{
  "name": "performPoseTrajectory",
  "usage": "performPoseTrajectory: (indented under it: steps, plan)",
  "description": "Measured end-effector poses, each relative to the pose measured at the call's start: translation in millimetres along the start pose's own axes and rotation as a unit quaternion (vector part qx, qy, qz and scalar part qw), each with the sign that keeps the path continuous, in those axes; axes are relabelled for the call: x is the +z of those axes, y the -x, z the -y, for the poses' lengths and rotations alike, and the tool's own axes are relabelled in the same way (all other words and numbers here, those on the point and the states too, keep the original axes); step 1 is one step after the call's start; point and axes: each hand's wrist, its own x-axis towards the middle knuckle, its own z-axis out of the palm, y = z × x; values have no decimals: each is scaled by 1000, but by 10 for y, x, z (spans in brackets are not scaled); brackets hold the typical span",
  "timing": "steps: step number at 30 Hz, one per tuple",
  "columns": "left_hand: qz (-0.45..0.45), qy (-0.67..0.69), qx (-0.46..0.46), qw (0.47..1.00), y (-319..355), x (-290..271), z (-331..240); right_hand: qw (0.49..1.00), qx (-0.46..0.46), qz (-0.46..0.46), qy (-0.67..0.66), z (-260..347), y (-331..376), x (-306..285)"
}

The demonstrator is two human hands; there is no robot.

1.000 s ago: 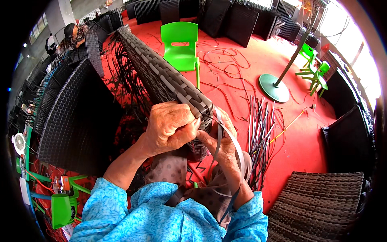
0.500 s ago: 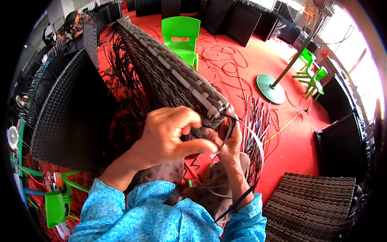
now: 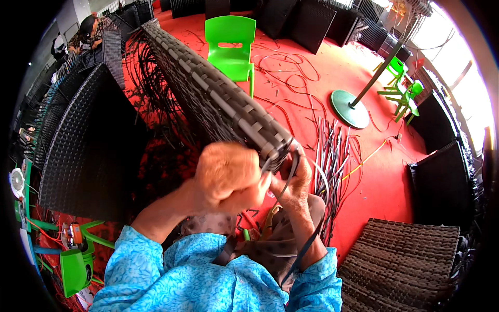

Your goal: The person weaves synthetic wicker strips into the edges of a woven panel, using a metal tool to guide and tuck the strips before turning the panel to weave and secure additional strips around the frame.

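A long woven rattan panel (image 3: 223,93), grey-brown with a thick edge, slants from the far left to its near corner in front of me. My left hand (image 3: 226,174), slightly blurred, is closed in a fist beside that corner, and a thin strip runs into it. My right hand (image 3: 297,182) is closed round the end of the panel, with its fingers partly hidden. A loose flat strip (image 3: 294,169) loops over the right fingers, and a longer dark strip (image 3: 306,252) trails along the right forearm. Loose black strands (image 3: 150,88) hang from the panel's left side.
A green chair (image 3: 231,49) stands beyond the panel. To the right are a bundle of loose strips (image 3: 332,161), a round-based stand (image 3: 349,110) and a brown woven panel (image 3: 400,260). A dark woven piece (image 3: 88,156) stands at left; another person (image 3: 92,32) is behind it.
My left hand has gone from a pinch with the thumb stretched out to a turned fist by the panel's corner. The right hand stays at the corner. The view has shifted slightly.
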Motion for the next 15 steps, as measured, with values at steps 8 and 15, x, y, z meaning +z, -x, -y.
performPoseTrajectory:
  steps: [8, 15]
  plan:
    - [-153, 441, -515, 719, 1278, -643, -37, 988, 118, -43, -88, 36, -179, -234]
    - [-298, 222, -624, 688, 3129, -2219, 61, 986, 80, 5, -149, 51, -170, -126]
